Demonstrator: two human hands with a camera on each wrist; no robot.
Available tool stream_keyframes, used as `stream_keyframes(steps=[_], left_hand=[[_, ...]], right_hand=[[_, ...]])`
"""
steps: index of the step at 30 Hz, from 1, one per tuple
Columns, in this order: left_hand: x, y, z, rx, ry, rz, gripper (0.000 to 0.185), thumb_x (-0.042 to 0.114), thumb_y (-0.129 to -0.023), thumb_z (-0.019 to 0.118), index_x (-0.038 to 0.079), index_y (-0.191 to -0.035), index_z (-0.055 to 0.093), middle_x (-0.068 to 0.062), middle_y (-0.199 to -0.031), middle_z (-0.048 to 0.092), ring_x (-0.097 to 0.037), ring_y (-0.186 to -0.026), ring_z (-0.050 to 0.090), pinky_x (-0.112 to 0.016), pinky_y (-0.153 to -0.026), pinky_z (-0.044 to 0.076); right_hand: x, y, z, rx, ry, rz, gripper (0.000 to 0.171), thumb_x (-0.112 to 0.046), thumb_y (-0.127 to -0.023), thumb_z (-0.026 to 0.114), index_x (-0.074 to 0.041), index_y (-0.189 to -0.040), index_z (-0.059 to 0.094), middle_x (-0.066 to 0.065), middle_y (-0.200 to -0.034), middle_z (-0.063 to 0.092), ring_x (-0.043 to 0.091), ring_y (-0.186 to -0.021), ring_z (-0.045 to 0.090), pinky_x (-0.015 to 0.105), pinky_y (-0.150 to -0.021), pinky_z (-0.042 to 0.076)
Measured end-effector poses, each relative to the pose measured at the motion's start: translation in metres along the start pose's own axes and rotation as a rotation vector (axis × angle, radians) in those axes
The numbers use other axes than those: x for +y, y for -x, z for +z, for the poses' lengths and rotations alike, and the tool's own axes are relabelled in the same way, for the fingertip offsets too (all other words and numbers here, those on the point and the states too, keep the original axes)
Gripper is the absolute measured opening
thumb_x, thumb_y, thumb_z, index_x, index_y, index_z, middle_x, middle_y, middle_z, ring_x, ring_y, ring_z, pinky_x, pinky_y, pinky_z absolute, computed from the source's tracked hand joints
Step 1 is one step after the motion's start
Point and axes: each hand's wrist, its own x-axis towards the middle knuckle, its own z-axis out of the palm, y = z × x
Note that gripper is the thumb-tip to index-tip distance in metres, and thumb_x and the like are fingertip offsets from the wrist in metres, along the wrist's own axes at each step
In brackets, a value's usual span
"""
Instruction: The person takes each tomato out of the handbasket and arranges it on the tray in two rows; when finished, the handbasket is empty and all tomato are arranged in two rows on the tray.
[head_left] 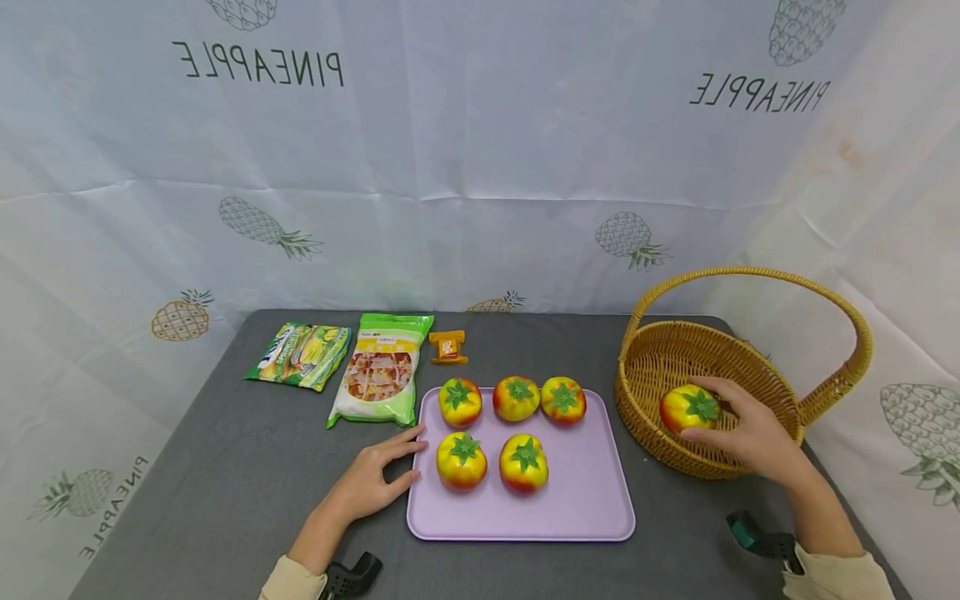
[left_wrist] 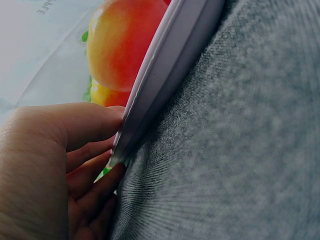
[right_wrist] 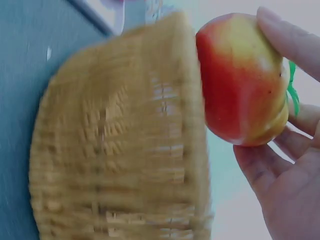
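Five tomatoes (head_left: pixel 519 398) sit on the lilac tray (head_left: pixel 592 500) in the head view, three in the back row and two in front, while a sixth tomato (head_left: pixel 688 407) is in our right hand (head_left: pixel 753 433), whose fingers curl round it just over the near rim of the wicker basket (head_left: pixel 675 354). Our left hand (head_left: pixel 371 479) lies flat on the grey worktop (head_left: pixel 225 483) with straight fingers against the tray's left edge, holding nothing. Behind the tray lie a green snack bag (head_left: pixel 300 354), a white and green food pouch (head_left: pixel 380 375) and a small orange packet (head_left: pixel 448 347). From the left wrist we see the fingertips (left_wrist: pixel 107 117) pressed to the tray's rim (left_wrist: pixel 170 65), steadying it, with one red-orange tomato (left_wrist: pixel 122 42) looming just beyond the rim. From the right wrist the held tomato (right_wrist: pixel 242 80) shows red and yellow, gripped between thumb and fingers (right_wrist: pixel 290 37), close beside the basket's woven wall (right_wrist: pixel 125 150); we cannot tell from this blurred view whether it touches the weave. We judge the step in hand to be moving tomatoes between tray and basket, with this one at the basket's mouth and the basket otherwise looking bare. The next move, as we read it, calls for clearing the tall handle (head_left: pixel 750 275) and keeping the grip gentle, while the left hand holds the tray from sliding.
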Motion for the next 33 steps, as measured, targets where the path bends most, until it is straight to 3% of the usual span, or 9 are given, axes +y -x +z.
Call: stream_keyframes(steps=[9,16,25,33], left_hand=[[-0.001,0.001,0.001,0.004,0.004,-0.001,0.041,0.028,-0.088,0.065,0.019,-0.127,0.062,0.0,-0.143,0.049,-0.024,-0.129,0.05,-0.05,-0.101,0.043],[-0.001,0.002,0.0,0.004,0.002,-0.004,0.041,0.028,-0.088,0.065,0.019,-0.128,0.061,0.0,-0.143,0.049,-0.024,-0.129,0.05,-0.05,-0.101,0.043],[0.001,0.001,0.0,0.006,0.004,0.002,0.04,0.027,-0.088,0.066,0.019,-0.127,0.062,0.001,-0.143,0.049,-0.023,-0.129,0.049,-0.049,-0.102,0.043],[0.001,0.0,-0.001,0.004,0.005,0.0,0.04,0.027,-0.088,0.065,0.018,-0.127,0.062,0.001,-0.143,0.049,-0.024,-0.129,0.049,-0.05,-0.102,0.042]], right_hand=[[-0.026,0.006,0.03,-0.017,-0.17,-0.092,0.069,-0.014,-0.077,0.078,-0.012,-0.138,0.047,0.004,-0.13,0.05,-0.003,-0.101,0.048,0.007,-0.08,0.044],[-0.045,0.009,0.06,-0.082,-0.241,-0.147,0.07,-0.019,-0.075,0.08,-0.015,-0.137,0.048,0.008,-0.133,0.052,0.0,-0.102,0.052,0.014,-0.083,0.048],[-0.054,0.012,0.098,-0.139,-0.199,-0.102,0.073,-0.037,-0.075,0.078,-0.014,-0.137,0.048,0.005,-0.135,0.052,0.006,-0.115,0.05,0.024,-0.094,0.048],[-0.054,0.011,0.121,-0.154,-0.164,-0.074,0.075,-0.044,-0.073,0.078,-0.013,-0.135,0.05,0.001,-0.133,0.054,0.016,-0.116,0.053,0.036,-0.094,0.049]])
